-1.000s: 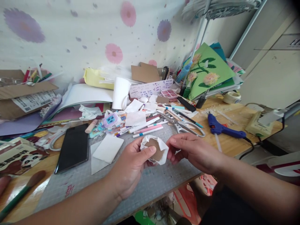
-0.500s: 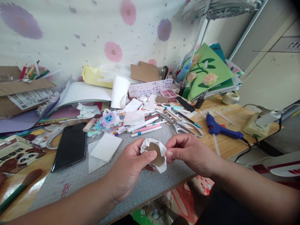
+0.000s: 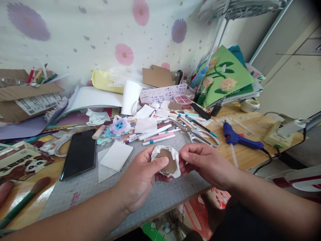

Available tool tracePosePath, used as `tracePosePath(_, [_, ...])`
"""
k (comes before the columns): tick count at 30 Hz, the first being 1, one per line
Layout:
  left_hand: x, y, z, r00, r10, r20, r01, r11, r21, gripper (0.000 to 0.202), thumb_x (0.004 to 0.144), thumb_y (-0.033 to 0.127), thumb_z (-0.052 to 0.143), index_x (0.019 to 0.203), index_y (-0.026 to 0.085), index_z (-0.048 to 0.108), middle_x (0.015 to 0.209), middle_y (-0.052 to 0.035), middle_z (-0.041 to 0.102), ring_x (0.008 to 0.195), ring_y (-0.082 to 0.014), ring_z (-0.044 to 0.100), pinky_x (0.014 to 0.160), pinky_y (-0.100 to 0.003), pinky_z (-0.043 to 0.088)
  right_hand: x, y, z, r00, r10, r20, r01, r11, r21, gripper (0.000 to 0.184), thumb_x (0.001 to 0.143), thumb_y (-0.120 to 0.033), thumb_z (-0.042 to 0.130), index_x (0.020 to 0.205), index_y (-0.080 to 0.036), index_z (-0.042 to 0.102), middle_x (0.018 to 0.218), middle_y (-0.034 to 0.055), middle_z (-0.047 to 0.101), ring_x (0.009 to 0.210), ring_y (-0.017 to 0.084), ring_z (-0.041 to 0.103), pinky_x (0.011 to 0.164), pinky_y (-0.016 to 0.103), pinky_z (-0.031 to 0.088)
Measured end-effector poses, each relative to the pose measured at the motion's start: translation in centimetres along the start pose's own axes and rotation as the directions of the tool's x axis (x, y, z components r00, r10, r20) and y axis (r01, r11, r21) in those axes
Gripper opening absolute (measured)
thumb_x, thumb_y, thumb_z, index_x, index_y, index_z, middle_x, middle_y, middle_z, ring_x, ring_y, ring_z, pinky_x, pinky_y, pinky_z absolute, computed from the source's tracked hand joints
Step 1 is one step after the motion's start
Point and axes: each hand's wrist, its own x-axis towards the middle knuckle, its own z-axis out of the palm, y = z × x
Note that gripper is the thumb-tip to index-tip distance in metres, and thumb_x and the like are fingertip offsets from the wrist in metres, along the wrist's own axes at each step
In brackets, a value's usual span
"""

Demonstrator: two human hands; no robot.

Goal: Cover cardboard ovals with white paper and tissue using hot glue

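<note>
A brown cardboard disc [image 3: 172,163] lies in a crumpled white wrapping [image 3: 177,171], thin paper or cloth, folded up over its rim. My left hand [image 3: 142,175] grips it from the left, thumb pressed flat on the cardboard and fingers underneath. At the right rim, my right hand [image 3: 204,162] has its thumb and fingers pinched together against the wrapping's edge; the exact contact is partly hidden. Both hands are above the grey cutting mat [image 3: 100,204]. White sheets [image 3: 117,155] lie left of my left hand, and large scissors [image 3: 198,137] lie beyond my right.
A blue glue gun [image 3: 240,139] with a cord lies at the right near a power strip [image 3: 278,134]. Markers [image 3: 160,137] are heaped behind the hands. To the left are a black tablet [image 3: 79,154], a brush [image 3: 30,195] and a cardboard box [image 3: 27,97].
The white wrapping's edge now stands folded in closer around the cardboard at the right and bottom. My right fingers have shifted slightly along the rim. The view has moved a little.
</note>
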Motion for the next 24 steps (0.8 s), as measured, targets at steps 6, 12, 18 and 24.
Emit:
tracePosePath(6, [-0.1,-0.5,0.1,1.000,0.002,0.024,-0.001,0.999,-0.048,0.005,0.083,0.022,0.061,0.086,0.019,0.058,0.073,0.0007,0.063,0.065,-0.0130,0.060,0.058,-0.025,0.049,-0.1,0.0,1.0,0.983,-0.137,-0.119,0.099,0.953,-0.287,0.026,0.072,-0.039,0.070,0.067,-0.018,0.057,0.059,-0.0035,0.056,0.056,0.010,0.050,0.057,0.024,0.040])
tracePosePath(12, [-0.3,-0.4,0.3,0.999,0.017,-0.044,-0.018,0.999,-0.038,0.010,0.083,0.023,0.060,0.092,0.019,0.057,0.079,-0.0007,0.063,0.068,-0.0136,0.061,0.059,-0.026,0.049,0.0,0.1,1.1,0.986,-0.156,-0.063,0.134,0.955,-0.263,0.027,0.082,-0.042,0.059,0.071,-0.018,0.056,0.063,-0.0017,0.056,0.058,0.012,0.051,0.058,0.025,0.042])
tracePosePath(18, [-0.3,-0.3,0.3,1.000,-0.007,-0.030,0.004,0.994,-0.108,0.006,0.084,0.021,0.059,0.089,0.018,0.057,0.079,0.0001,0.061,0.068,-0.0116,0.058,0.059,-0.024,0.045,0.1,0.2,1.2,0.993,-0.105,-0.047,0.099,0.989,-0.108,0.027,0.072,-0.040,0.071,0.073,-0.017,0.057,0.063,-0.0035,0.055,0.056,0.010,0.052,0.056,0.023,0.043])
tracePosePath(24, [-0.3,-0.6,0.5,0.996,0.024,-0.083,-0.031,0.996,-0.080,0.006,0.080,0.018,0.063,0.082,0.018,0.057,0.078,0.0009,0.059,0.067,-0.0103,0.052,0.059,-0.023,0.042,0.3,0.3,1.5,0.973,-0.171,-0.153,0.102,0.920,-0.378,0.029,0.071,-0.041,0.071,0.067,-0.019,0.053,0.060,-0.0040,0.052,0.057,0.011,0.050,0.055,0.024,0.041])
